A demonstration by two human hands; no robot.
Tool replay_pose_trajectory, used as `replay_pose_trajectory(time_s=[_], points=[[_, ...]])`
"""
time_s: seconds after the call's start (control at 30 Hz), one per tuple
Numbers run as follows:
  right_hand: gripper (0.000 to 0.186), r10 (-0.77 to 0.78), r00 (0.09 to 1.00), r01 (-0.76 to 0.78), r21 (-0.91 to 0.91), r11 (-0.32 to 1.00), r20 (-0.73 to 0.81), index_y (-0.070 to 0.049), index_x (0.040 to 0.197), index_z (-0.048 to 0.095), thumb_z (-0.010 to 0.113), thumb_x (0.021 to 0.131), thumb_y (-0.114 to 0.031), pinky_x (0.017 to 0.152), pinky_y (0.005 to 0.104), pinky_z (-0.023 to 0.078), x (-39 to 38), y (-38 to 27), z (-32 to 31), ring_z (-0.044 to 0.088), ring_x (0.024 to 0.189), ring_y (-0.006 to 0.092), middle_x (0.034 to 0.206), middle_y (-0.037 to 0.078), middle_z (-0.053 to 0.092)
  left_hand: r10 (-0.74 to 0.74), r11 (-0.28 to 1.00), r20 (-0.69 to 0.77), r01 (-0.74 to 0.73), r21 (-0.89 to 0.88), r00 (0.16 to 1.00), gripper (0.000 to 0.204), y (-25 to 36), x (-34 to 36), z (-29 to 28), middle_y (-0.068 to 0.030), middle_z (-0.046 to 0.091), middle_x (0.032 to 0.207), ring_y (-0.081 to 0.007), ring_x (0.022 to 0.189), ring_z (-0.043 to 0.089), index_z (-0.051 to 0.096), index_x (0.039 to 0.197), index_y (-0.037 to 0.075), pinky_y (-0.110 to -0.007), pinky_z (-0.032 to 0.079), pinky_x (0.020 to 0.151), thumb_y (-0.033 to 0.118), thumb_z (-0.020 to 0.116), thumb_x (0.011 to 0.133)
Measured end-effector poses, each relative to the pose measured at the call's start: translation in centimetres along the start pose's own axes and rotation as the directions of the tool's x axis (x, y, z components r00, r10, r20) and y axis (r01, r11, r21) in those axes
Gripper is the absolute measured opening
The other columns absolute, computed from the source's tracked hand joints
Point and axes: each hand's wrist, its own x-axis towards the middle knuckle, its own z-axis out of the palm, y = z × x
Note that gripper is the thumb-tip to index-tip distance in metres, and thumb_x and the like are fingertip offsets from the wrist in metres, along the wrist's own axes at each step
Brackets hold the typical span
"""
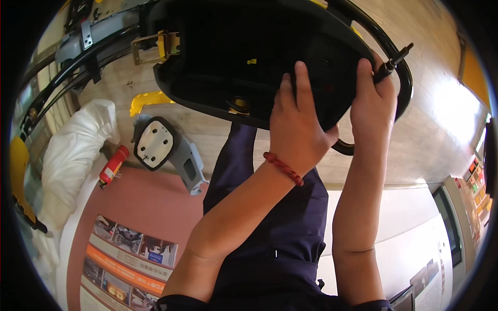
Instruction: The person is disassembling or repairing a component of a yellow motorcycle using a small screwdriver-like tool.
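Observation:
A large black hollow shell (218, 72), seemingly a vehicle's body part, lies in front of me. My left hand (298, 114), with a red braided band at the wrist, rests on its near right side with fingers stretched out. Against the shell's right end is my right hand (374, 101), thumb pointing up along the edge. A dark rod-shaped tool (393, 65) with a slim tip sticks out of this hand; its exact kind is unclear. The fingers there are partly hidden. A small yellow piece (251, 61) shows inside the shell.
Black tubes (403, 67) of a frame curve around the shell, with a metal bracket (155, 47) at its left. On the left are a grey part with a black rim (155, 142), a red fire extinguisher (113, 163) and white wrapping (78, 145). A poster board (155, 194) stands nearby.

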Motion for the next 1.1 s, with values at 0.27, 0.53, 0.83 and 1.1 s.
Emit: replay_pose_trajectory(time_s=[0.27,0.53,0.83,1.1], points=[[0.029,-0.329,0.943,0.300,-0.296,0.907,-0.055,0.005,0.119,0.062,0.056,0.098,-0.014,0.084,0.0370,0.048,0.6,0.5,0.3,0.065,0.095,0.0304,0.106,0.019,0.067,0.118,0.990,-0.001,-0.118,-0.075,0.993,0.077,-3.3,1.5,-4.9,-0.0250,0.055,0.123,-0.0404,0.113,0.056,0.040,0.140,0.002,-0.044,0.050,0.094,0.015,0.081,0.076],[0.026,-0.402,0.912,0.312,-0.504,0.805,-0.079,0.005,0.112,0.063,0.057,0.097,-0.015,0.081,0.0436,0.047,0.7,0.3,0.7,0.063,0.092,0.0398,0.103,0.022,0.064,0.050,0.810,-0.338,0.160,0.564,0.940,0.044,-14.9,4.1,-14.7,-0.0214,0.064,0.094,-0.0409,0.092,0.062,0.054,0.113,-0.005,-0.046,0.049,0.087,0.020,0.073,0.082],[0.031,-0.319,0.943,0.242,-0.461,0.854,-0.095,0.001,0.122,0.062,0.056,0.098,-0.017,0.086,0.0388,0.047,0.8,0.2,0.3,0.063,0.097,0.0351,0.105,0.019,0.067,-0.532,0.835,-0.152,0.546,0.066,0.833,0.032,-14.5,3.3,-14.7,-0.0210,0.068,0.080,-0.0394,0.078,0.068,0.057,0.101,-0.005,-0.043,0.054,0.069,0.016,0.073,0.082],[0.033,-0.220,0.967,0.177,-0.285,0.942,-0.125,-0.001,0.128,0.061,0.053,0.100,-0.017,0.092,0.0332,0.045,-1.1,-1.0,-0.5,0.063,0.100,0.0227,0.106,0.014,0.067,-0.546,0.837,-0.144,0.528,-0.145,0.826,0.032,-13.5,2.0,-15.7,-0.0161,0.069,0.087,-0.0245,0.072,0.069,0.056,0.109,-0.003,-0.033,0.055,0.061,0.012,0.070,0.084]])
